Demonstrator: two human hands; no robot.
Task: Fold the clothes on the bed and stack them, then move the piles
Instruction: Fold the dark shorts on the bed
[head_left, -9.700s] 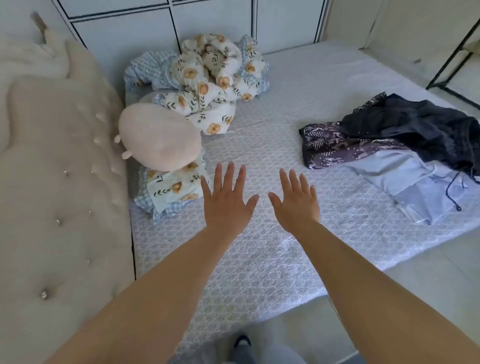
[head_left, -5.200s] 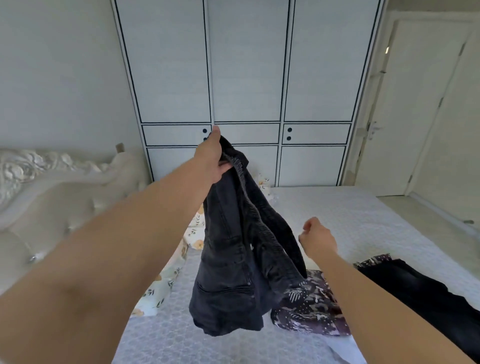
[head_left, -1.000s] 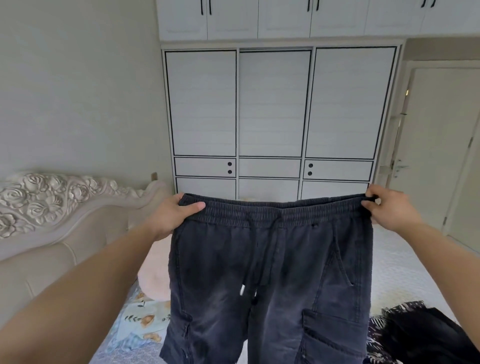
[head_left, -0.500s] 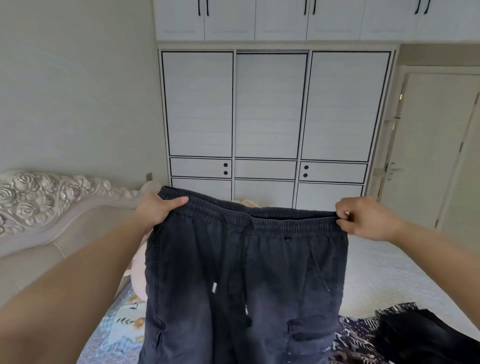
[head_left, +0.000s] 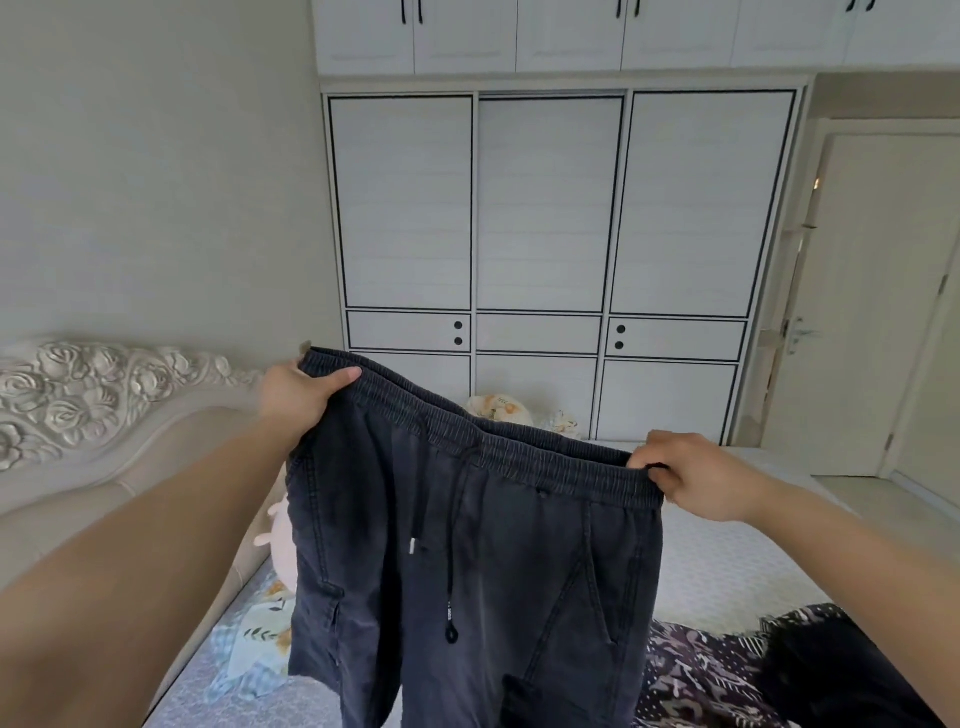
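dark shorts (head_left: 483, 561) hang in the air above the bed (head_left: 727, 566), waistband tilted, left end higher. left hand (head_left: 298, 397) grips the left end, thumb over the band. right hand (head_left: 696, 483) pinches the right end. both arms extended. patterned cloth (head_left: 696, 675) lies on the bed at lower right.

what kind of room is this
Most likely a home bedroom: a bed with a carved, tufted headboard, a white built-in wardrobe along the far wall, and loose clothes lying on the mattress.

The bed (head_left: 727, 566) carries floral bedding (head_left: 254, 631), a patterned garment (head_left: 696, 670) and a black garment (head_left: 841, 670).
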